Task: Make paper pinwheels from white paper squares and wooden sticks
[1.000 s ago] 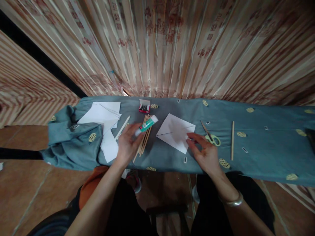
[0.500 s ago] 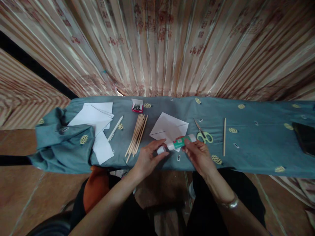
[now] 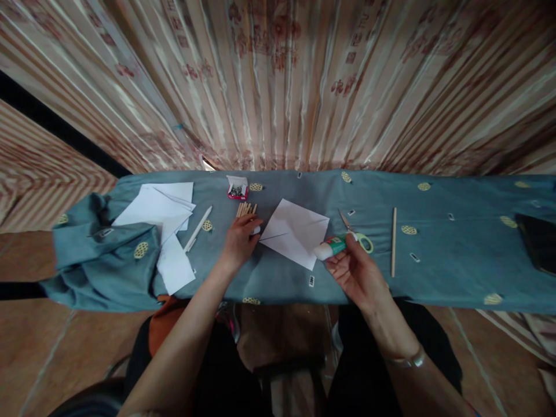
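My right hand (image 3: 356, 269) is closed round a green and white glue stick (image 3: 333, 247), its white end pointing left over the edge of a square white paper (image 3: 299, 231) with slits cut in from its corners. Over the bundle of wooden sticks (image 3: 247, 209) is my left hand (image 3: 241, 240), with the small white glue cap (image 3: 256, 230) between its fingers. Most of the bundle is hidden beneath that hand. Just beyond the right hand lie scissors (image 3: 365, 242) with pale green handles, partly covered by it.
At the left are white paper sheets (image 3: 163, 202) and a white pen (image 3: 198, 227). A small red box (image 3: 237, 190) of metal pieces stands at the back. One wooden stick (image 3: 394, 243) lies right of the scissors, and a dark flat object (image 3: 538, 243) sits far right.
My left hand has moved left with the cap, away from the glue stick and over the wooden sticks. My right hand has turned the glue stick slightly, further right of the cap.
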The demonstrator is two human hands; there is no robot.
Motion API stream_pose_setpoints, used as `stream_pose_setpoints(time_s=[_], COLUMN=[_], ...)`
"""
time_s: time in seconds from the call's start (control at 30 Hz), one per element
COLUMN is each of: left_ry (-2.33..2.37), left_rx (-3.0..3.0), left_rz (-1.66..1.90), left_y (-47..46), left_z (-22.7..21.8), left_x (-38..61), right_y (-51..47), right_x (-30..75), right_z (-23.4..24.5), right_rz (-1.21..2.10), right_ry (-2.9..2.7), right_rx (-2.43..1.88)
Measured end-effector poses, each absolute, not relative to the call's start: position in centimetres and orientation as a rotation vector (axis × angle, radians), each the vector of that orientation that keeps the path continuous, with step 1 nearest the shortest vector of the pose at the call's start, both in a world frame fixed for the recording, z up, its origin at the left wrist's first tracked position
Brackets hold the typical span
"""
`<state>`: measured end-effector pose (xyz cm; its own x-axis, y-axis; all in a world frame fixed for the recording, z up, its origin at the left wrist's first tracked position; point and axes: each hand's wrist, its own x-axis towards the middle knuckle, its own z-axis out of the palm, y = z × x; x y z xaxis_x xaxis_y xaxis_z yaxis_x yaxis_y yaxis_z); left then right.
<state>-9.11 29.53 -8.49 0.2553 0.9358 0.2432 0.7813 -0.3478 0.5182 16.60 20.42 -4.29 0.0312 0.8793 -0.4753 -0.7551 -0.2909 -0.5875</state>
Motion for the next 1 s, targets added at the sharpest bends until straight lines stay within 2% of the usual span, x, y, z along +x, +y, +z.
stream_pose_setpoints(time_s=[0.3,0.5,0.67,0.87,1.0], left_ry=[1.527,1.423,1.208,1.193,1.256], left_rx=[2.354,2.489,2.568,2.595,2.579], left_rz=[0.75,0.961,0.773,0.677,0.629], left_y=[30.2,28.2,24.8,23.0,23.2], left_z=[-8.6,-6.8,-7.1,-9.3,-10.2], left_x=[-8.7,-7.3,-4.0,-1.9,-1.5], right_y=[20.6,20.6,21.6,26.4,28.4], right_x=[16.9,17.3,17.1,16.6,16.3], right_z=[-3.6,-3.6,-3.2,-1.7,-2.6], right_rz=[1.621,1.751,1.784,1.731,1.783], right_ry=[-0.107,-0.062,-0.017,-0.278,-0.251], right_rx=[-0.903,-0.802,-0.777,-0.933,-0.942])
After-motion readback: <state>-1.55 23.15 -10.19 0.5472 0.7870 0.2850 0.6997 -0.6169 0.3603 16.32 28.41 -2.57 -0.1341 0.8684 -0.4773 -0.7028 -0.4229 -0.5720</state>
